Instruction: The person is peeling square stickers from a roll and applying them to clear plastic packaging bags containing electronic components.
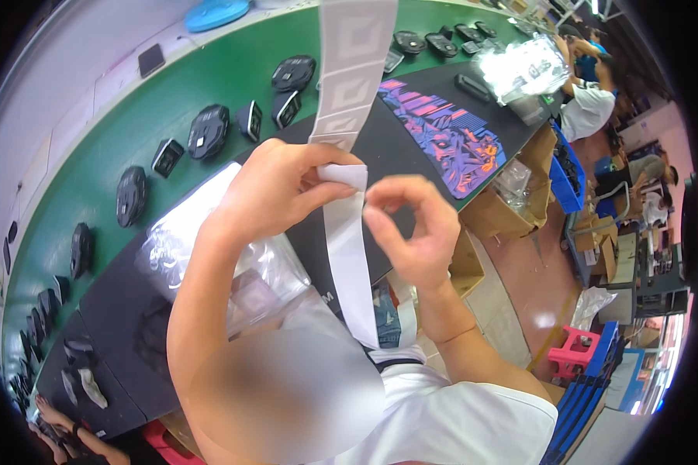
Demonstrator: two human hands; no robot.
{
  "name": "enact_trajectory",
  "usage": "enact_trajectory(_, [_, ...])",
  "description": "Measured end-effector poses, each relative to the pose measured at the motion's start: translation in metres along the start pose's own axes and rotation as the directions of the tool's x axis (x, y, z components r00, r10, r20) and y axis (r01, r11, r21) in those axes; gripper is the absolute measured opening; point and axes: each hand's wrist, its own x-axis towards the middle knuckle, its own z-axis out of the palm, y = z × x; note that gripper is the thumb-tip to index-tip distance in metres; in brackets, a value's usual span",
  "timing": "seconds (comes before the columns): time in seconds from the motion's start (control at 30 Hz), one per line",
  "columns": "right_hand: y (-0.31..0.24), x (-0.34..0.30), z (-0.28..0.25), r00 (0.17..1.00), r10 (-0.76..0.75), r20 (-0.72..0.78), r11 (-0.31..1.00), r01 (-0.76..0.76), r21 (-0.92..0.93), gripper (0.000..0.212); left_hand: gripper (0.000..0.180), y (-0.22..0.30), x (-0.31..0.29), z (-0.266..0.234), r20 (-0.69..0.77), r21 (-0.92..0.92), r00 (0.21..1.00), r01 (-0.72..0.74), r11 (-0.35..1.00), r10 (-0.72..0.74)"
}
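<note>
A long white strip of square labels (354, 39) runs from the top of the view down to my waist. My left hand (275, 186) is closed on this strip, pinching it between thumb and fingers where it folds over. The upper length shows grey square outlines, while the lower length is plain white. At the strip's right edge, my right hand (417, 229) makes a pinch with thumb and forefinger. Its fingertips come right up to the edge, and whatever they grip is too small to tell.
A black table (287, 240) carries clear plastic bags (267, 291) and a purple-orange patterned mat (450, 139). Black oval devices (209, 132) line a green conveyor belt (151, 124) behind. On the right stand a cardboard box (531, 209), a blue bin (568, 174) and a pink stool (572, 349). Other people sit nearby.
</note>
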Motion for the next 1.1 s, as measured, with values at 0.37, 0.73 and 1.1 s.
enact_trajectory(0.37, [0.007,0.013,0.005,0.998,0.041,-0.037,0.998,-0.042,-0.036,0.016,0.029,-0.001,-0.001,0.002,0.142,0.124,0.989,-0.045,0.991,0.027])
enact_trajectory(0.73, [-0.019,-0.024,-0.015,0.931,-0.095,-0.353,0.93,0.209,0.303,0.025,0.085,-0.009,0.0,-0.01,0.233,-0.207,0.97,0.12,0.971,-0.071])
enact_trajectory(1.1, [-0.031,-0.081,0.022,0.757,0.232,0.61,0.937,-0.343,0.07,0.015,0.113,0.023,-0.017,-0.035,0.238,-0.208,0.959,-0.105,0.973,0.154])
